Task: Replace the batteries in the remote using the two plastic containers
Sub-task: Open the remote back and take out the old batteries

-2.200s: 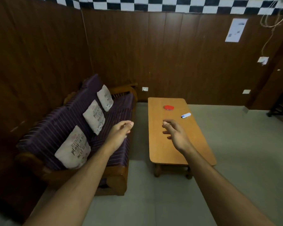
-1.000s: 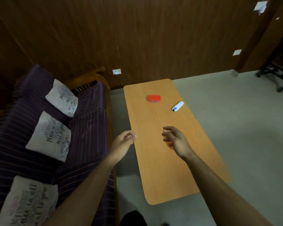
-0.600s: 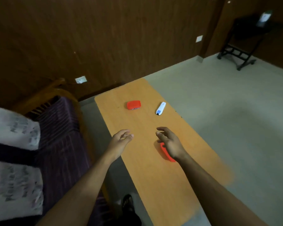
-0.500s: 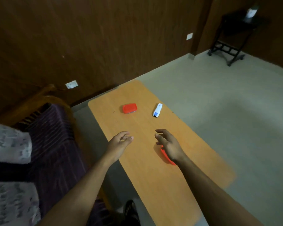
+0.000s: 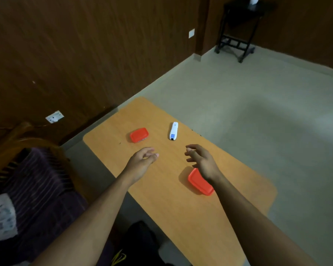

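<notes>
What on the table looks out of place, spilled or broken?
Nothing stands out. The white remote and both red containers lie closed and apart on the table; both hands hover empty.

A home living room, by the look of it: dark wood-panelled walls point(image 5: 85, 54), a pale tiled floor point(image 5: 258, 116), and a low wooden coffee table point(image 5: 181, 208) set just beside a wooden-framed sofa point(image 5: 17, 143) with purple striped upholstery and a printed cushion point(image 5: 0, 217). There's a wall socket point(image 5: 54, 116) low on the panelling, and a small dark side table point(image 5: 238, 25) stands in the far corner.
</notes>
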